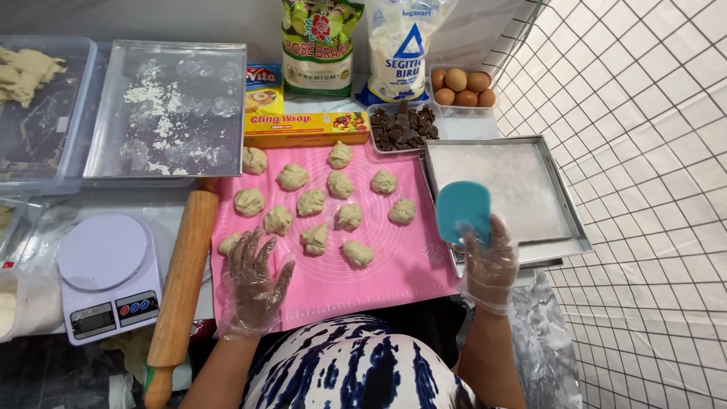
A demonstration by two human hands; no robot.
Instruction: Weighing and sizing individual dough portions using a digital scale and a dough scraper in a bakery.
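Roughly centre frame, a pink silicone mat (394, 273) covers the worktop, carrying about fourteen rough dough pieces (312, 201) spaced apart, likely so they don't stick together. Upper left, a floured metal tray (166, 110) sits beside a clear plastic tub (72, 121) holding dough scraps; right of the mat is a second floured baking tray (556, 189). A wooden rolling pin (182, 280) lies along the mat's left edge, next to a white kitchen scale (106, 276). Top of frame: two bagged dry goods, a cling film box (303, 127), chopped chocolate (401, 127), brown eggs (462, 87). White wire grid panel fills the right side. Left hand (254, 284), plastic-gloved, is spread flat with fingers open on the mat beside the lower-left dough piece, holding nothing. Right hand (488, 261), gloved too, grips a teal dough scraper (462, 208) upright over the right tray's edge.
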